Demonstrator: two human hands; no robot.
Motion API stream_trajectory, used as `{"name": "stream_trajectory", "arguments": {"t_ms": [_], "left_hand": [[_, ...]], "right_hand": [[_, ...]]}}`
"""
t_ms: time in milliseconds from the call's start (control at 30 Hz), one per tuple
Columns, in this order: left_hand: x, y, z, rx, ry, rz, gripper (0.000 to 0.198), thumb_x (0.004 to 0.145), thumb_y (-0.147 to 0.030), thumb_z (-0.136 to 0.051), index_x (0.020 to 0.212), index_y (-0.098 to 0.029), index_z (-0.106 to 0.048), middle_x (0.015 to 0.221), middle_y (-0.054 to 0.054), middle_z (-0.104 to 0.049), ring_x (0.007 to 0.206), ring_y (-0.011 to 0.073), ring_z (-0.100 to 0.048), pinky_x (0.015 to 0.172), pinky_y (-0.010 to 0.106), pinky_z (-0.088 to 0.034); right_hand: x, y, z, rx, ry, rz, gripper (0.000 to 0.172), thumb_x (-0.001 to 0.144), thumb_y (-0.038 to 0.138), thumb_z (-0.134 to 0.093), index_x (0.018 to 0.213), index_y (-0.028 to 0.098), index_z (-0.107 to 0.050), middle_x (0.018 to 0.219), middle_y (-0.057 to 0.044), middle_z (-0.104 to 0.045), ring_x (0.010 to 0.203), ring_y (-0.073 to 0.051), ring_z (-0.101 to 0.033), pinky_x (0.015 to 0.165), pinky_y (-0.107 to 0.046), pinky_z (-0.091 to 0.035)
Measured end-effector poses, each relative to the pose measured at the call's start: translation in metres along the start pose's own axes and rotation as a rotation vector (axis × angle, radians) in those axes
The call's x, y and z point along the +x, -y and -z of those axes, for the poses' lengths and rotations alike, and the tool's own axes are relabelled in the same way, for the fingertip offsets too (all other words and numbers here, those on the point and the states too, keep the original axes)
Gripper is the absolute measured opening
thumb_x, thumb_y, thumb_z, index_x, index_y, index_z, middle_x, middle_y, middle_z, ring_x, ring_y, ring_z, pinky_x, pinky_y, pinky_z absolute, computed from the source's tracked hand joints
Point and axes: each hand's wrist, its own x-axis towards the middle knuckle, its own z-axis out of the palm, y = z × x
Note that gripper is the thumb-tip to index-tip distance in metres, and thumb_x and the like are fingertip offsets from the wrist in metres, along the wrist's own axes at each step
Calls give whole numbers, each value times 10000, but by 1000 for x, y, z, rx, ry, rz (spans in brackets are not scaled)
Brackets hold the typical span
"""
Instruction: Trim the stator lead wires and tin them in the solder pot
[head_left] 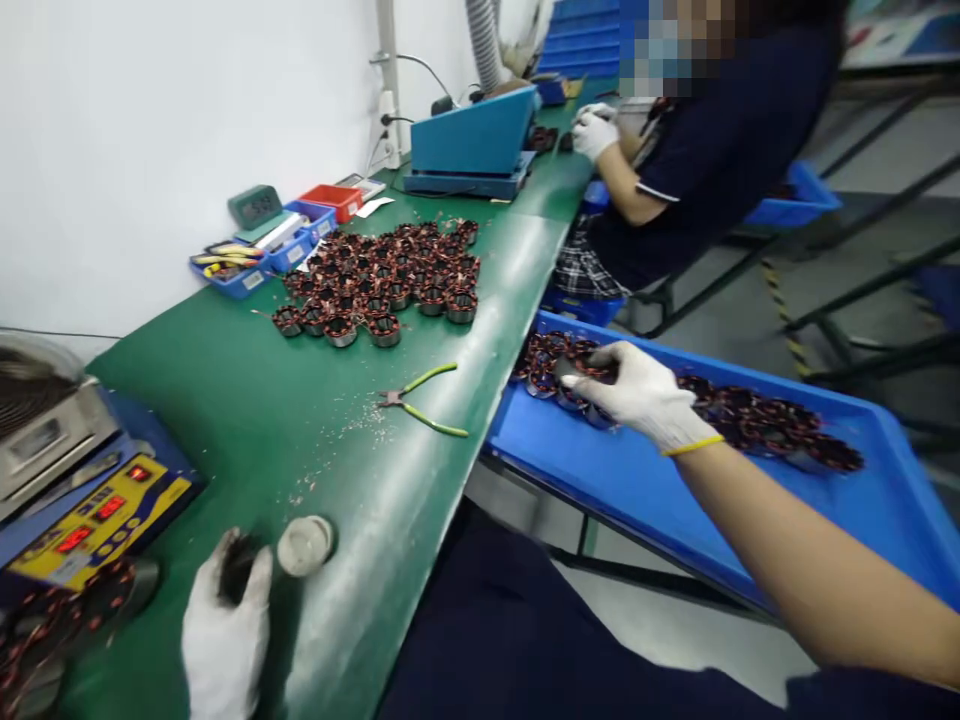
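My right hand (pixel 637 392), in a white glove with a yellow cuff, reaches over the blue tray (pixel 517 425). Its thumb and fingers curve round a copper-wound motor stator (pixel 600 372) among others there; blur hides the exact contact. At the lower left, my gloved left hand (pixel 229 620) is closed near the table top, its fingers curled around something dark that I cannot make out. Just right of it stands a small white round pot (pixel 305 546). Green-handled cutting pliers (pixel 424 398) lie with spread handles on the green table (pixel 360 540), among small scraps.
Many stators (pixel 386 275) cover the table's middle. More stators (pixel 112 600) sit by a yellow-panelled device (pixel 97 520) at left. Small blue bins (pixel 240 280), a red bin (pixel 334 200) and a blue machine (pixel 469 140) stand behind. A co-worker (pixel 720 130) sits at the far right.
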Motion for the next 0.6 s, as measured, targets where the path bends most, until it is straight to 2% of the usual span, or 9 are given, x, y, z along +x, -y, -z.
{"name": "stream_trajectory", "arguments": {"t_ms": [33, 133, 200, 267, 367, 467, 600], "left_hand": [[0, 1, 0, -6, 2, 10, 803, 665, -653, -745, 1300, -169, -664, 1313, 148, -724, 1238, 379, -676, 1200, 568, -437], [1, 1, 1, 4, -7, 48, 786, 664, -648, -746, 1290, -179, -663, 1322, 144, -719, 1265, 385, -663, 1210, 570, -424], [1, -2, 2, 64, -21, 63, 734, 667, -642, -737, 1243, -190, -679, 1288, 137, -731, 1276, 397, -654, 1217, 583, -411], [0, -6, 3, 131, -27, 62, 698, 673, -639, -729, 1216, -202, -683, 1261, 130, -738, 1283, 406, -646, 1223, 592, -397], [0, -15, 7, 191, -24, 53, 669, 690, -618, -716, 1218, -208, -672, 1246, 129, -736, 1273, 408, -648, 1209, 587, -412], [-1, -23, 9, 253, -23, 41, 602, 689, -592, -725, 1167, -229, -678, 1202, 114, -750, 1266, 422, -642, 1195, 603, -415], [-3, -26, 7, 309, -42, 28, 552, 680, -607, -736, 1091, -242, -689, 1121, 95, -768, 1234, 426, -652, 1206, 614, -390]], "right_hand": [[0, -24, 9, -110, 24, -71, 548, 725, 733, -717, 952, 237, -657, 849, -120, -713, 763, -325, -693, 679, -459, -543], [-10, -80, 24, -196, 78, -137, 503, 750, 731, -702, 878, 247, -657, 832, -149, -697, 737, -350, -680, 638, -469, -494], [-18, -105, 20, -210, 105, -177, 475, 723, 703, -741, 807, 247, -636, 810, -161, -684, 743, -376, -679, 637, -483, -487], [-24, -125, 6, -218, 143, -226, 438, 702, 642, -783, 773, 241, -622, 783, -154, -674, 745, -379, -681, 651, -485, -500], [-27, -147, -21, -215, 181, -305, 386, 711, 557, -794, 815, 217, -644, 882, -153, -690, 777, -349, -695, 705, -473, -537], [-27, -155, -46, -214, 169, -380, 426, 778, 584, -725, 948, 196, -675, 1161, -189, -656, 910, -345, -709, 798, -470, -559], [-31, -152, -57, -217, 127, -463, 555, 874, 606, -619, 1228, 179, -626, 1389, -231, -525, 1051, -354, -701, 901, -476, -556]]}}
